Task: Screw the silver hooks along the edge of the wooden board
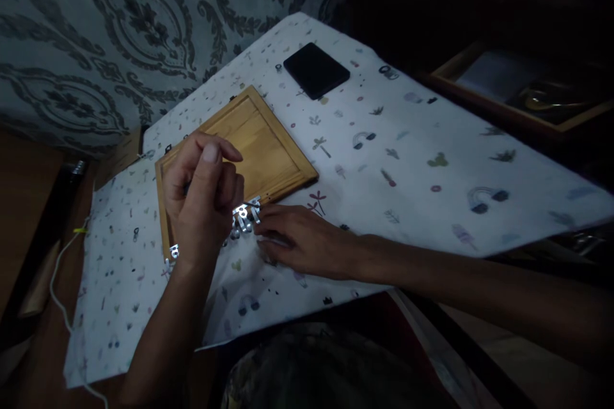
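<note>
A wooden panel (268,140) with a raised frame lies on the patterned cloth. Shiny metal hooks (244,220) stand in a row along its near edge, and another metal hook (173,251) is at the left corner. My left hand (204,192) is closed above this edge. From it a thin dark shaft, apparently a screwdriver's, reaches toward the hooks; its handle is mostly hidden in my fingers. My right hand (307,239) rests on the cloth, fingertips pinched at the rightmost hook.
A black phone-like slab (316,70) lies beyond the panel on the tablecloth (412,160). An open drawer (522,89) stands to the right. A white cable (60,294) hangs at the left edge, near a cardboard box (118,156). Patterned wall covering rises behind.
</note>
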Available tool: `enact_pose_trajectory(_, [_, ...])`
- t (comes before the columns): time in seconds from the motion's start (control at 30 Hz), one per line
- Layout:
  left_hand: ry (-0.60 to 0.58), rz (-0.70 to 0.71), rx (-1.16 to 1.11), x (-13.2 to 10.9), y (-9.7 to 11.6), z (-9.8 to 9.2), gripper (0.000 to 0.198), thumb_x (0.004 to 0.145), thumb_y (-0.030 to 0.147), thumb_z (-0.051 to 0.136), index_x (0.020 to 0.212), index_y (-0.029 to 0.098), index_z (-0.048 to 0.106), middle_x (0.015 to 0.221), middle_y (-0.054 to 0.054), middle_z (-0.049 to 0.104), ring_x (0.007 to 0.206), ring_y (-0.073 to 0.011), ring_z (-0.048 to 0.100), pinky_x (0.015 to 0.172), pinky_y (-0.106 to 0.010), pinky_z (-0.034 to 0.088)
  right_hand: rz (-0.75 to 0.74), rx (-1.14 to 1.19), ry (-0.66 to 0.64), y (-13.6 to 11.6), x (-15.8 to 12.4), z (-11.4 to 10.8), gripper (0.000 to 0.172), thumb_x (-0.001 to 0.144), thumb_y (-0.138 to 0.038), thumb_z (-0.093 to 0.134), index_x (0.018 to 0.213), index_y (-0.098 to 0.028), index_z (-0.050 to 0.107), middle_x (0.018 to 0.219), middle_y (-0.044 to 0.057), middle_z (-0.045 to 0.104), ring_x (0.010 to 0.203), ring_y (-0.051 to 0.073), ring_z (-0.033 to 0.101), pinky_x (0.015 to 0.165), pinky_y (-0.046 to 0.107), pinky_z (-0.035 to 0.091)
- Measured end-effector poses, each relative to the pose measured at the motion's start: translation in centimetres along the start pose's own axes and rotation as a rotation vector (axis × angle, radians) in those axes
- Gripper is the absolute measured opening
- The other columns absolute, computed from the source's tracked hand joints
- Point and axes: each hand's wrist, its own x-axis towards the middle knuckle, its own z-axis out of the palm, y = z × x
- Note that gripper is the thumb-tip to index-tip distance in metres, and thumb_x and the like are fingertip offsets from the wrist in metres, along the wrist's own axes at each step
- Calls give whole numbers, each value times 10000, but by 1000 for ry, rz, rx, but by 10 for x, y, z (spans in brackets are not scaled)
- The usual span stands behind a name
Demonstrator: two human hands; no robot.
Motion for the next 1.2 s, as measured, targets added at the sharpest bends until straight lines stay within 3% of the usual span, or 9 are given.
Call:
enact_pose_trajectory(0.23, [-11, 36, -19, -7, 0, -2, 213, 862, 319, 726, 741, 163, 647, 474, 88, 285, 363, -27, 190, 359, -170, 210, -10, 14, -2, 1, -1, 0, 129, 887, -82, 559, 898, -152, 667, 1023, 79, 685, 947, 177, 640, 843, 324, 513])
enact_pose_trajectory(0.63, [-17, 24, -48, 1, 0, -9, 231, 838, 330, 745, 720, 166, 633, 445, 111, 212, 346, -24, 130, 344, -166, 185, 23, -38, -14, 0, 0, 1, 111, 892, -97, 578, 892, -137, 681, 1024, 89, 695, 949, 184, 648, 867, 337, 508])
enact_pose_trajectory(1.03, [62, 18, -32, 1, 0, -12, 230, 891, 313, 677, 731, 182, 576, 464, 113, 177, 355, -31, 124, 365, -160, 190, -4, -43, 9, 1, 0, 1, 115, 881, -95, 573, 857, -146, 673, 962, 72, 693, 877, 173, 639, 806, 320, 507])
enact_pose_trajectory(1.2, [26, 36, -27, 2, -1, -11, 224, 867, 329, 703, 738, 176, 602, 454, 115, 185, 361, -29, 114, 364, -166, 178, 9, -49, 4, 0, -1, 1, 117, 894, -110, 578, 877, -141, 689, 1001, 86, 702, 925, 183, 651, 840, 329, 512])
